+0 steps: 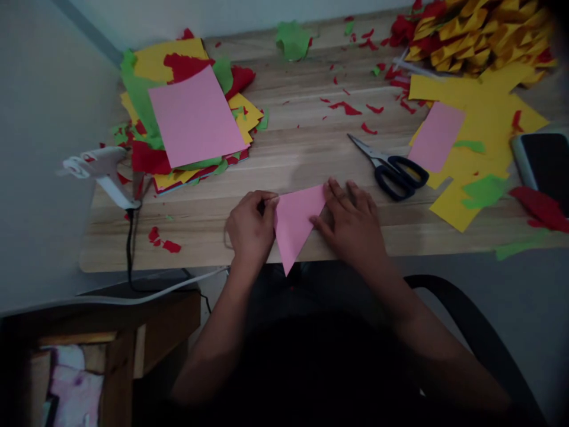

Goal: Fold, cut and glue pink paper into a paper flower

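Observation:
A pink sheet of paper (297, 216), folded into a triangle, lies at the table's front edge, one point hanging over toward me. My left hand (254, 224) pinches its upper left corner between thumb and bent forefinger. On the other side, my right hand (353, 222) rests with fingers stretched out, its fingertips on the upper right corner and its thumb against the slanting edge. Dark-handled scissors (393, 172) lie partly spread, just beyond my right hand.
A square pink sheet (198, 118) tops a pile of coloured paper at left, beside a white glue gun (104, 172). Yellow sheets (480, 136), a small pink piece (438, 136) and a phone (544, 166) lie right, below folded yellow pieces (484, 35). Red scraps (347, 108) are scattered about.

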{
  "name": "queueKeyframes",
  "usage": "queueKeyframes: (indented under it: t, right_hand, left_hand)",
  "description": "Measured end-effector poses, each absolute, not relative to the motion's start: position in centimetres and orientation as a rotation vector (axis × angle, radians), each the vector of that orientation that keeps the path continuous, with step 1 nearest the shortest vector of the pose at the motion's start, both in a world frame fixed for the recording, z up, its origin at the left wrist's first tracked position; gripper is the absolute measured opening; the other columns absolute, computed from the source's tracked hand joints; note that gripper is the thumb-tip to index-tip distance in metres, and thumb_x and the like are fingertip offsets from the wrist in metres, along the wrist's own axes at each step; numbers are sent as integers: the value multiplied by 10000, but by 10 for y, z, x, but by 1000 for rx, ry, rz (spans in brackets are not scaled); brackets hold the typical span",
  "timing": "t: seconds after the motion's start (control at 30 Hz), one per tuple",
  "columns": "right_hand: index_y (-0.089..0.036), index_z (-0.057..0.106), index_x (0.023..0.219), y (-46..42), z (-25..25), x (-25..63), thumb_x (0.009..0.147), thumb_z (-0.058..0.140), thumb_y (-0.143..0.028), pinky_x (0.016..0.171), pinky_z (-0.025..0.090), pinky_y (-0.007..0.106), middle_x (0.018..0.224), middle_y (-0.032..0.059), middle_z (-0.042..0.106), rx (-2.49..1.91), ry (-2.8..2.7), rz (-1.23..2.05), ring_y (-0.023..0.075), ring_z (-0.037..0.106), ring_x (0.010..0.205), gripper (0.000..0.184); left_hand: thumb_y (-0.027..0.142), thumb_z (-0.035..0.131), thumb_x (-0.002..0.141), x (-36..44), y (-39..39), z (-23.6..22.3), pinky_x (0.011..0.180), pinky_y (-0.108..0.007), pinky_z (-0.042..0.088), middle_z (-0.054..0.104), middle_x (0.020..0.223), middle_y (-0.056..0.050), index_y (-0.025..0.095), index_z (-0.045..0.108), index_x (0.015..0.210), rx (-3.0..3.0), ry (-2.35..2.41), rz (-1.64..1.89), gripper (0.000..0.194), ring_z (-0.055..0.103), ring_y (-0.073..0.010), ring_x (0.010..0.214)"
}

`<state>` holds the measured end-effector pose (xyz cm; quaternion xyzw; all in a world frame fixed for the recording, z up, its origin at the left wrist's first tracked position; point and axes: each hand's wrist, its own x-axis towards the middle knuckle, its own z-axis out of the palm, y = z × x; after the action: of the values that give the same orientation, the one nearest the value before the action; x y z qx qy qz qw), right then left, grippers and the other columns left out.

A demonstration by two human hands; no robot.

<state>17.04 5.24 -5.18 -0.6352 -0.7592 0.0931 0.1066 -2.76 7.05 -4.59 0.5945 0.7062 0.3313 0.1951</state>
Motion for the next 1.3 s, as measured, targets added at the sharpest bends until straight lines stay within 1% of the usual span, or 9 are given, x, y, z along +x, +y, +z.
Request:
queueKeyframes:
  t: [0.2, 0.37, 0.5, 0.67, 0.87, 1.0, 1.1, 1.23, 1.3]
  right_hand:
    - [-158, 446, 1505, 47, -53, 169, 978, 486, -542, 1196, 236, 551, 1576, 72, 435, -1860, -2177, 221, 364, 320, 1462, 653]
    - [-222, 500, 1473, 27, -49, 166, 1017, 447, -414, 1182, 273, 562, 1508, 59, 528, -1773, -2217, 247, 339, 366, 1445, 497]
    - [-243, 508, 1470, 3, -47, 165, 1004, 473, -373, 1182, 288, 572, 1514, 45, 519, -1711, -2271, 257, 363, 390, 1433, 485]
    - [-265, 567, 1411, -18, -47, 162, 982, 531, -384, 1154, 308, 606, 1553, 14, 470, -1627, -2314, 212, 382, 389, 1424, 447]
    - [-215, 567, 1401, -12, -49, 175, 971, 533, -283, 1171, 337, 521, 1489, 52, 549, -1530, -2185, 189, 303, 394, 1438, 437]
    - [-195, 578, 1386, 8, -48, 177, 991, 498, -306, 1162, 350, 504, 1462, 63, 575, -1557, -2166, 241, 296, 433, 1400, 418]
    - [-178, 565, 1400, 26, -47, 168, 995, 488, -379, 1151, 347, 516, 1461, 83, 572, -1675, -2142, 278, 317, 437, 1378, 458]
    - [-156, 548, 1415, 43, -49, 153, 977, 497, -415, 1146, 320, 546, 1512, 99, 514, -1812, -2123, 269, 363, 402, 1380, 512]
    - [-158, 516, 1445, 46, -50, 150, 978, 480, -395, 1158, 293, 555, 1532, 90, 494, -1829, -2115, 269, 365, 384, 1395, 525]
  left_hand:
    - [284, 639, 864, -28, 71, -49, 598, -252, 423, 717, 778, 9, 243, 736, 908, 1587, 1914, 1021, 114, 619, -142, 671]
    - [213, 572, 886, -21, 67, -44, 628, -246, 433, 739, 861, -5, 232, 721, 950, 1711, 1956, 965, 163, 648, -149, 747]
    - [182, 541, 890, -18, 66, -43, 657, -253, 448, 744, 877, -10, 228, 714, 942, 1751, 1985, 937, 187, 667, -153, 776]
    - [180, 537, 888, -20, 67, -45, 684, -257, 464, 737, 886, -15, 220, 704, 943, 1765, 1966, 935, 181, 672, -159, 798]
    - [178, 536, 881, -21, 68, -45, 681, -255, 459, 730, 882, -14, 212, 687, 924, 1773, 1953, 912, 161, 667, -160, 799]
    - [158, 526, 881, -22, 69, -45, 683, -260, 452, 724, 887, -14, 212, 677, 920, 1788, 1928, 922, 165, 647, -145, 764]
    - [156, 518, 884, -23, 69, -46, 673, -257, 453, 705, 851, -8, 213, 667, 911, 1751, 1903, 955, 161, 628, -135, 723]
    - [238, 587, 885, -27, 67, -45, 652, -249, 458, 647, 755, 22, 221, 638, 941, 1657, 1877, 999, 78, 600, -123, 658]
    - [281, 632, 875, -29, 66, -44, 654, -250, 467, 648, 749, 31, 229, 617, 997, 1620, 1868, 1006, 134, 612, -125, 661]
